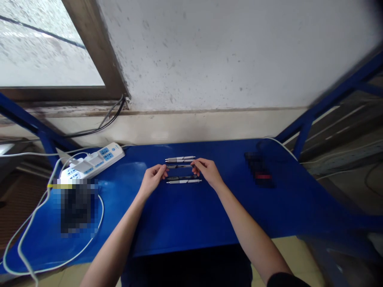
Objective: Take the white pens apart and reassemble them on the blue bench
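Note:
Several pens lie in a row across the middle of a blue table (pixel 185 215). A white and grey pen (pixel 180 159) is farthest from me. Just below it, a darker pen (pixel 179 166) is pinched at both ends: my left hand (pixel 153 178) holds its left end and my right hand (pixel 208 171) holds its right end. Closer to me lie a dark pen (pixel 178 177) and a white pen (pixel 184 181), neither of them touched.
A white power strip (pixel 92 160) with blue sockets sits at the table's back left, white cables (pixel 36 207) looping from it around a blurred dark object (pixel 78 207). Another blurred dark object (pixel 259 169) lies at the right. A wall and blue frame bars stand behind.

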A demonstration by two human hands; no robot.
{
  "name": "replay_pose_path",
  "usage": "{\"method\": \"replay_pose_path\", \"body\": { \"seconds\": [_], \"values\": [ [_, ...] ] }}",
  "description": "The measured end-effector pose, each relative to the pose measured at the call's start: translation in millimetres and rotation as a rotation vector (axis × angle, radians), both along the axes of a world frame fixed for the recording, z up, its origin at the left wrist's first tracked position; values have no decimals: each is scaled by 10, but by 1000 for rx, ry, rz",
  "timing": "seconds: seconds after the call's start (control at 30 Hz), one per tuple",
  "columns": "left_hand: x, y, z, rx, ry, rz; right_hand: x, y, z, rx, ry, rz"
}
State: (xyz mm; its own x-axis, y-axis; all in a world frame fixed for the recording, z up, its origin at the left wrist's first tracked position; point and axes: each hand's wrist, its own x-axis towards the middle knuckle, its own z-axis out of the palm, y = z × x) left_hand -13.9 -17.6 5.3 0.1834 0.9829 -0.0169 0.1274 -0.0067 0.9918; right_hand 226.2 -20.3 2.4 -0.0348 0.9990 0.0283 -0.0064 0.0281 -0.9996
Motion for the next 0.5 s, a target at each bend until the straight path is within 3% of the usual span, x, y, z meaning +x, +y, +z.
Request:
{"method": "replay_pose_path", "body": {
  "seconds": [0.5],
  "values": [
    [12,-8,11,36,14,-60,7,-6,29,-11,-32,-23]
  ]
}}
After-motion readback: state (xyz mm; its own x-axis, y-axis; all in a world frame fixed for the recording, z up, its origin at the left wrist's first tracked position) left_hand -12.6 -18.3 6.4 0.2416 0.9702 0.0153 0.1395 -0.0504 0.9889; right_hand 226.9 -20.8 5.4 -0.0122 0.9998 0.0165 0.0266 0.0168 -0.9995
